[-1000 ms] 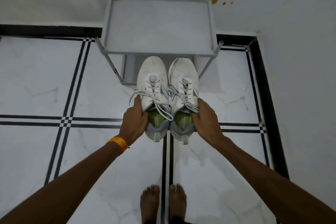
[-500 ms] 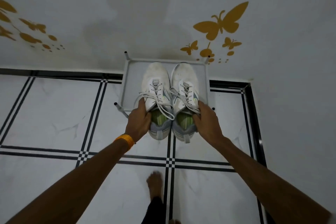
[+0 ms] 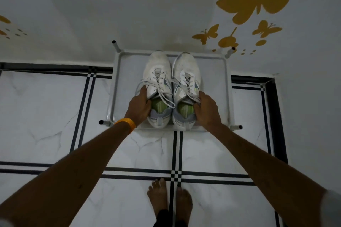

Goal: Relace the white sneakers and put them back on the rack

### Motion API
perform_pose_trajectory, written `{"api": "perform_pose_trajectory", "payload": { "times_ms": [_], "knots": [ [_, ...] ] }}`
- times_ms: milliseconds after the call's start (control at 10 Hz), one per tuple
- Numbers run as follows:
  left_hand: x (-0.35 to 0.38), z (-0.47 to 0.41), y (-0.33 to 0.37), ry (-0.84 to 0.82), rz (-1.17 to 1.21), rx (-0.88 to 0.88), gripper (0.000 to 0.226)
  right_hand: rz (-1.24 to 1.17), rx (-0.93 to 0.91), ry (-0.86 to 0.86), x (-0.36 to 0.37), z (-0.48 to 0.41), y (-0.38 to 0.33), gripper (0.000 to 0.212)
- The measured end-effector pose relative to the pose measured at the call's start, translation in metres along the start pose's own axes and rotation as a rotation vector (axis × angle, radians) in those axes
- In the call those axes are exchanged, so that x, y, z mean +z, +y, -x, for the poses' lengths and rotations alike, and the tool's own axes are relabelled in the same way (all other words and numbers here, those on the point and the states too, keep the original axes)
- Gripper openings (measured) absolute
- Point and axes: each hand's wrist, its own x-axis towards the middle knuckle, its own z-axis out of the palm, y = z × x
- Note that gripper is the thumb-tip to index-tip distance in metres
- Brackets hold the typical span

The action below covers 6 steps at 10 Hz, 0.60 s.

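On the rack's top shelf point(image 3: 125, 83), left hand point(image 3: 138, 107) grips the left sneaker point(image 3: 159, 86) at its collar, right hand point(image 3: 206, 109) grips the right sneaker point(image 3: 186, 86) likewise. Shoes sit side by side, touching, toes toward the wall, laces loose. Orange band point(image 3: 126, 123) on left wrist; bare feet point(image 3: 169, 199) on tiled floor.
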Motion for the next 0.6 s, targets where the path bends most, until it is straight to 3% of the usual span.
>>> {"api": "perform_pose_trajectory", "payload": {
  "times_ms": [400,600],
  "knots": [
    [0.027,-0.035,-0.012,-0.109,-0.137,-0.039,0.055,0.112,-0.017,-0.112,0.008,-0.040,0.024,0.029],
    [-0.002,-0.020,0.017,-0.168,-0.371,-0.027,0.049,0.031,-0.054,-0.196,-0.013,-0.020,0.013,0.036]
  ]
}}
